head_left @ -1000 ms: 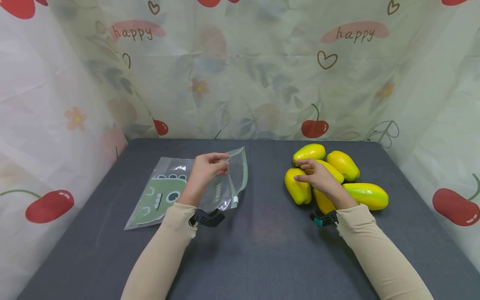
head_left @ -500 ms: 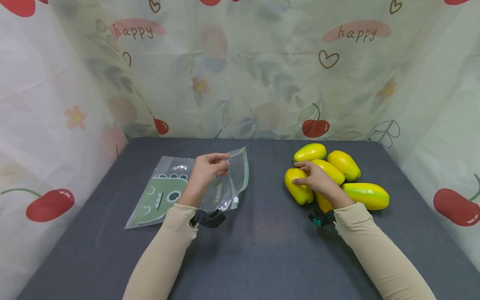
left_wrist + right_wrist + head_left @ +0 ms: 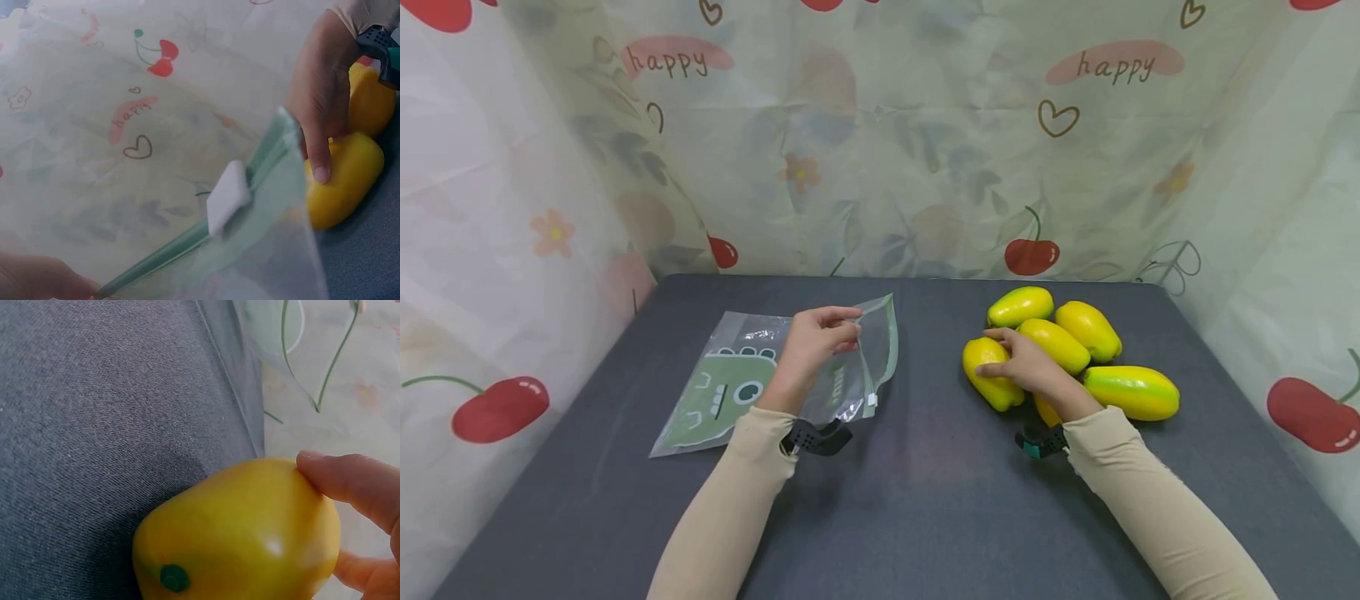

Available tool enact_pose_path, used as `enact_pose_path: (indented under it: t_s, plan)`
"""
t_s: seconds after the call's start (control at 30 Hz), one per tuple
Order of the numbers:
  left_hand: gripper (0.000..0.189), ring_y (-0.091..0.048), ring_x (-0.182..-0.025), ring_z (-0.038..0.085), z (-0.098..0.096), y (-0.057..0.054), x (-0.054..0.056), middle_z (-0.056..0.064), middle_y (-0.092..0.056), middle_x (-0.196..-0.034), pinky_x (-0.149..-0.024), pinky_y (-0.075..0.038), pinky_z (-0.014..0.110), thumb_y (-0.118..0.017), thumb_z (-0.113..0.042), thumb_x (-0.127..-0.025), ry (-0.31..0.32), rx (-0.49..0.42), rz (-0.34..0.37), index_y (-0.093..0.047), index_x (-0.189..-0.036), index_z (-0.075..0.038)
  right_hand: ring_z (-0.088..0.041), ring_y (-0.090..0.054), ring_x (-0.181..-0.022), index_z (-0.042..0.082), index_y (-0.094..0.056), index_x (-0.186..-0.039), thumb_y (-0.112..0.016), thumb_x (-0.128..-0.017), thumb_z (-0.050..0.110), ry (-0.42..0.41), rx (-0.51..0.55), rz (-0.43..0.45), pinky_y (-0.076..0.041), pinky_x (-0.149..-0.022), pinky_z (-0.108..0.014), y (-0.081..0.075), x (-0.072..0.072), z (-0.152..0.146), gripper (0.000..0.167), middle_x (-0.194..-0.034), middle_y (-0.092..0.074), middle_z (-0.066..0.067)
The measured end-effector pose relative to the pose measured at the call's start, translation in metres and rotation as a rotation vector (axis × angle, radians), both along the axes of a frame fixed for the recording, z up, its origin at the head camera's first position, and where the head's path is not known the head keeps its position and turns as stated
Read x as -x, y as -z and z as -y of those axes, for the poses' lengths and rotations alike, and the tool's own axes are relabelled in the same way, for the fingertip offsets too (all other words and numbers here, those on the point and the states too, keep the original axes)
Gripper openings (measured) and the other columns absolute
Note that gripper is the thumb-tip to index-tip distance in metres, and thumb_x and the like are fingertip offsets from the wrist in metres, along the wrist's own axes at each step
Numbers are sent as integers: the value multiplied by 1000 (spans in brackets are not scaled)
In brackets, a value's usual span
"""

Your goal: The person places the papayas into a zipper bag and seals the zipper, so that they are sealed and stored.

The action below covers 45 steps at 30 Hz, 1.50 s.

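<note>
My left hand [image 3: 812, 346] pinches the rim of a clear zip bag [image 3: 880, 350] with a green dinosaur-like face print, and the bag's mouth stands raised and parted. Its white slider [image 3: 228, 197] shows in the left wrist view on the green zip strip. On the right, my right hand [image 3: 1026, 362] grips a yellow papaya [image 3: 988, 375], the leftmost of the group, thumb on the near side and fingers on the far side. That papaya [image 3: 244, 531] has its green stem end turned toward the camera in the right wrist view.
Several more papayas lie close behind and right of my right hand, including a middle one [image 3: 1054, 346], a back one [image 3: 1021, 307] and a greenish one [image 3: 1131, 393]. The dark cloth-covered table [image 3: 925, 517] ends at a patterned curtain [image 3: 880, 167].
My right hand has come down around the leftmost papaya and shifted it slightly left, away from the others. My left hand and the zip bag have stayed in place.
</note>
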<state>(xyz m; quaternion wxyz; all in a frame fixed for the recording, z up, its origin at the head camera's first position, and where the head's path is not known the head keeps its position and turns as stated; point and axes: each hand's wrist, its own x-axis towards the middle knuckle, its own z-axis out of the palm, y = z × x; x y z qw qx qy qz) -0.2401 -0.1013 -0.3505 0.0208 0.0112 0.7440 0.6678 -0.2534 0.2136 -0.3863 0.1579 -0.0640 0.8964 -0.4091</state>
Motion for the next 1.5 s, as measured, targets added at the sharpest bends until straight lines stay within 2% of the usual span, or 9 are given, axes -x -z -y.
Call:
enact_pose_path:
  t_s: [0.2, 0.43, 0.63, 0.93, 1.13, 1.33, 1.5]
  plan:
    - [34, -65, -69, 10, -1, 1, 0, 2, -65, -81, -70, -57, 25, -64, -3, -86, -6, -1, 2, -66, -119, 4, -41, -38, -131, 4, -28, -151, -69, -89, 27, -9, -10, -9, -39, -104, -54, 2, 0, 2, 78, -152, -26, -31]
    - [33, -65, -67, 9, -2, 1, 1, 8, -66, -84, -68, -57, 23, -64, -1, -86, -10, -23, -1, -66, -118, 5, -41, -39, -130, 5, -30, -150, -69, -88, 28, -7, -26, -21, -40, -103, -54, 2, 0, 2, 77, -150, -28, -31]
    - [34, -64, -66, 9, -3, 1, 1, 2, -64, -79, -67, -57, 22, -64, 0, -85, -9, -33, -4, -65, -118, 7, -40, -40, -130, 6, -33, -150, -71, -87, 30, -8, -35, -33, -41, -103, -53, 1, 2, 3, 77, -149, -31, -30]
    - [33, -64, -68, 9, -3, 3, 3, 1, -63, -78, -68, -57, 23, -63, 1, -85, -11, -34, 1, -65, -118, 7, -41, -40, -130, 9, -33, -150, -70, -88, 32, 15, -38, -48, -42, -103, -54, -8, 1, 9, 76, -150, -31, -28]
    - [33, -64, -67, 9, -3, 3, 3, 5, -65, -80, -67, -57, 23, -64, 0, -85, -14, -34, 4, -65, -117, 7, -41, -38, -131, 12, -32, -151, -70, -88, 33, 30, 12, -66, -42, -102, -52, -15, 0, 12, 76, -150, -30, -28]
    - [31, -64, -67, 9, -4, 3, 3, 3, -64, -79, -68, -58, 23, -64, -1, -85, -12, -30, 4, -67, -115, 4, -38, -44, -125, 16, -33, -150, -70, -87, 38, 75, 76, -90, -45, -99, -51, -23, -3, 17, 76, -147, -34, -26]
    - [32, -65, -69, 12, -6, 4, 3, 2, -64, -80, -69, -58, 24, -64, 0, -85, -2, -33, 4, -66, -117, 5, -38, -40, -128, 19, -31, -150, -70, -87, 41, 96, 134, -105, -47, -97, -51, -31, -7, 21, 78, -149, -33, -22]
